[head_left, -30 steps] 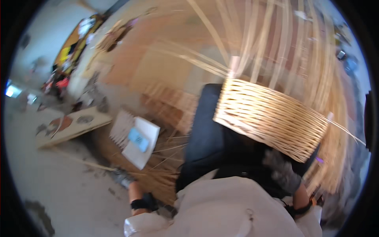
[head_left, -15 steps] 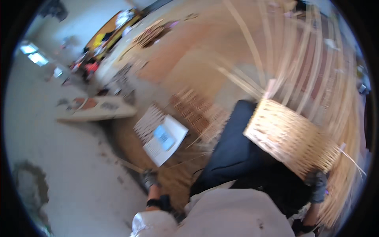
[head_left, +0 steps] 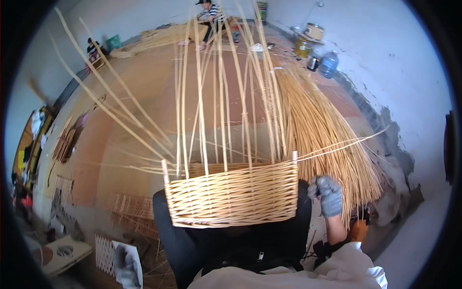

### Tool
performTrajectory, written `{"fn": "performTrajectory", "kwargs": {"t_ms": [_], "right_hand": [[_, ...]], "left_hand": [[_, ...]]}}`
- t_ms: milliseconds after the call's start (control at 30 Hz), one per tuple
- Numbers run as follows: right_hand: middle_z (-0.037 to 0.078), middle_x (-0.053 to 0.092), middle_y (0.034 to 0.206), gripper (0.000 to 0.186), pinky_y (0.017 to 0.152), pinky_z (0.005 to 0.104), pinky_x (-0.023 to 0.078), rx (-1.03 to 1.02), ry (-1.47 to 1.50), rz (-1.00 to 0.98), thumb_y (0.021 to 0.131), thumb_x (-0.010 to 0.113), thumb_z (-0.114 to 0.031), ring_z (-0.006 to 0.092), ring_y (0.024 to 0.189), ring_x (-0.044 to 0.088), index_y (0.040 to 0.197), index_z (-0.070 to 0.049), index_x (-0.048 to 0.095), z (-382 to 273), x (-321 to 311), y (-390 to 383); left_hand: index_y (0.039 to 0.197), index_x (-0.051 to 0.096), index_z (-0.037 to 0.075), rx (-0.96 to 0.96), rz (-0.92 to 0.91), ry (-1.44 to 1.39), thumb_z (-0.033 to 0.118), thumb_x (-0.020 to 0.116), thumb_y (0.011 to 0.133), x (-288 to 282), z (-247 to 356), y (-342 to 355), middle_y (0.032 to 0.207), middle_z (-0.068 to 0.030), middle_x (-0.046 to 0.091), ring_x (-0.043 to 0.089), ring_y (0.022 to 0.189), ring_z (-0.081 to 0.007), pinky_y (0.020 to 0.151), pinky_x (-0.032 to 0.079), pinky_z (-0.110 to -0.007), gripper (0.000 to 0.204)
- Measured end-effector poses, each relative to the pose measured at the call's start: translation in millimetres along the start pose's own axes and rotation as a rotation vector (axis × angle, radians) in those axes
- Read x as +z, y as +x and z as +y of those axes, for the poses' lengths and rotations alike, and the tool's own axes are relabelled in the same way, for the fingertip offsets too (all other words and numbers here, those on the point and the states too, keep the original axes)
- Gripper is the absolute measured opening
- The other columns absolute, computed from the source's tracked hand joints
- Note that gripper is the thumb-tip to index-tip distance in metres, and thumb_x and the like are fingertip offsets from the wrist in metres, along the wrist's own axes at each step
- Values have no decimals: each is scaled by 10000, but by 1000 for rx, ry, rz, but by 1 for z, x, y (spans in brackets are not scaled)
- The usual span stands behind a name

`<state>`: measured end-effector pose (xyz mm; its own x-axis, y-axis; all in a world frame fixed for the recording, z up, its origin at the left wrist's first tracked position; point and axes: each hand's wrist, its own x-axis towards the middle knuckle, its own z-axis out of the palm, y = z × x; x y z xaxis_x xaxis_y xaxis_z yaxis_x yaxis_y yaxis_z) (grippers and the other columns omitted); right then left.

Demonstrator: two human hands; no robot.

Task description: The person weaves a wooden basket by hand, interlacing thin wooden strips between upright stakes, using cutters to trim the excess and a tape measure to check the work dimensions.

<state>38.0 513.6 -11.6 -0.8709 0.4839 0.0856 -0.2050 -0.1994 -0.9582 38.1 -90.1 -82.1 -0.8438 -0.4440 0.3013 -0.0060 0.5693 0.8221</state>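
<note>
Far left, low: pale board. Then white sheet with a blurred grey shape over it; can't tell if that's the left hand, nor how its fingers stand. Woven brown panel on floor, left of the knees. Center: part-woven basket across dark-trousered lap, corner posts both ends, long stakes rising. Right hand, grey glove, just beside basket's right end: fingers curled in, can't tell if gripping anything. Bundle of loose rods beyond it.
</note>
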Motion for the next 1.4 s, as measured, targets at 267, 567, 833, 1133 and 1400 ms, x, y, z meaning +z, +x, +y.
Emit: {"fn": "performTrajectory", "kwargs": {"t_ms": [267, 567, 833, 1133, 1400], "right_hand": [[68, 644, 744, 271, 497, 263, 505, 364, -16, 252, 867, 642, -246, 143, 598, 615, 993, -8, 608, 6, 7, 62], [34, 543, 691, 194, 556, 292, 419, 163, -324, 426, 872, 592, -185, 136, 621, 523, 723, -71, 543, 86, -6, 63], [111, 640, 1060, 315, 819, 298, 493, -1, -308, 2, 835, 601, -102, 195, 964, 604, 1128, 14, 584, 103, -46, 41], [147, 535, 1257, 583, 988, 316, 379, 97, -369, -72, 852, 651, -383, 239, 1145, 501, 1259, 7, 505, -22, -5, 66], [150, 638, 1000, 510, 810, 326, 490, -476, -737, 167, 660, 816, -138, 235, 895, 612, 1089, 17, 588, -101, 130, 24]], "left_hand": [[1257, 524, 75, 1054, -994, -52, 446, 612, 816, 305, 331, -32, 1173, -164, 574, 504, 1138, -339, 957, 381, -461, 583], [1140, 566, 25, 904, -877, 310, 600, 596, 736, 391, 316, -89, 1010, -152, 612, 593, 935, -281, 788, 408, -456, 703], [1035, 618, 63, 782, -957, -99, 567, 570, 753, 332, 339, -77, 957, -153, 639, 601, 931, -310, 794, 437, -423, 580], [1084, 598, 53, 725, -590, -489, 334, 727, 684, 213, 389, 31, 895, -80, 627, 604, 804, -253, 722, 479, -383, 505], [1112, 526, 2, 164, -771, -1307, 282, 801, 632, 191, 280, 107, 1006, -68, 589, 562, 914, -164, 820, 472, -307, 620]]}}
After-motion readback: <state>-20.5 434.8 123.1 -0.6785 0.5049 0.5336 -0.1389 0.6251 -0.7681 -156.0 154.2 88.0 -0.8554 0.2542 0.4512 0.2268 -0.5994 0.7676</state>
